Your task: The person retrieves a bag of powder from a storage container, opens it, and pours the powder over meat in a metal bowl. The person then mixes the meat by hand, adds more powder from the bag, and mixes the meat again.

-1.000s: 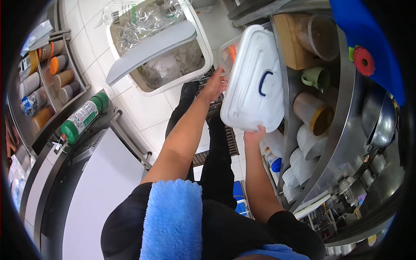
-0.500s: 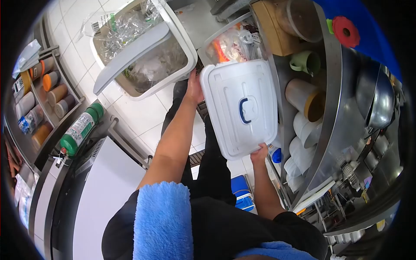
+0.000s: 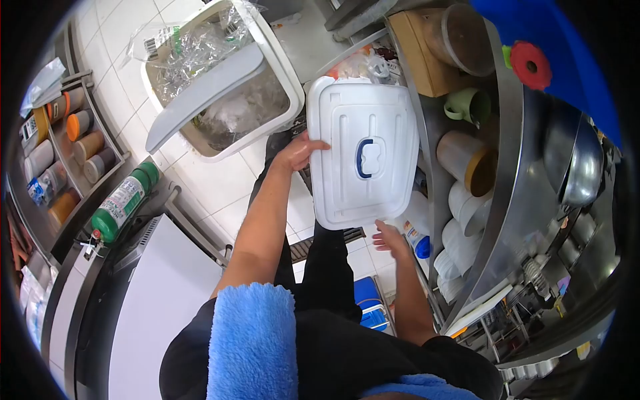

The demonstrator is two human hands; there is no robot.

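Observation:
A white plastic box lid point(image 3: 387, 190) with a dark blue handle point(image 3: 364, 159) lies before me, covering part of an open container point(image 3: 332, 65) that holds plastic bags and wrappers. My left hand point(image 3: 298, 153) grips the lid's left edge, one finger lying on top of it. Just below the lid's lower right corner is my right hand point(image 3: 392, 241), fingers apart and holding nothing. It looks slightly off the rim. A white bottle with a blue cap point(image 3: 421, 247) is close to the right hand. What lies beneath the lid is hidden.
A bin point(image 3: 293, 73) with a grey swing flap point(image 3: 207, 97) and clear plastic waste stands upper left. Steel shelving point(image 3: 513, 180) on the right holds a green mug point(image 3: 469, 105), jars and white bowls. A green bottle point(image 3: 125, 200) and a blue box point(image 3: 369, 293) are also around me.
The lid has shifted slightly up and left. My right hand has let go of its lower edge and opened. My left hand has come down along the left edge, a finger now on top.

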